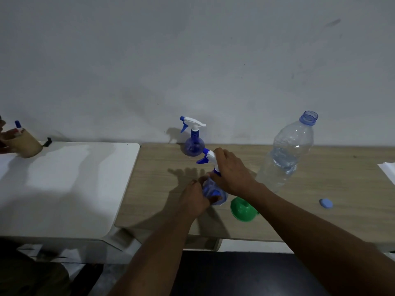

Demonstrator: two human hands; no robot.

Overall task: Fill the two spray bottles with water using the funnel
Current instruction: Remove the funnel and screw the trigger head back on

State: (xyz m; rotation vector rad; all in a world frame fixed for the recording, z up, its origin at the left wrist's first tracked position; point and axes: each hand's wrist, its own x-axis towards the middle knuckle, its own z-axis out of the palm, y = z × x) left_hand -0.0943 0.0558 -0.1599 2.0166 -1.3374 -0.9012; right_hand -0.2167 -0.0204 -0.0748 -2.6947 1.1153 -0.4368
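A small blue spray bottle [213, 192] with a white and blue trigger head stands near the middle of the wooden table [320, 182]. My left hand [195, 199] grips its round body from the left. My right hand [232, 171] is closed over its neck and trigger head. A second blue spray bottle [194, 142] stands upright behind it by the wall, with its head on. The green funnel [242, 209] lies on its side just right of the held bottle. A large clear water bottle [288, 152], uncapped and partly full, stands to the right.
The blue cap [326, 203] lies on the table at the right. White paper [388, 169] pokes in at the right edge. A white table [64, 178] adjoins on the left, where another person's hand [6, 137] holds a tan cup [26, 143].
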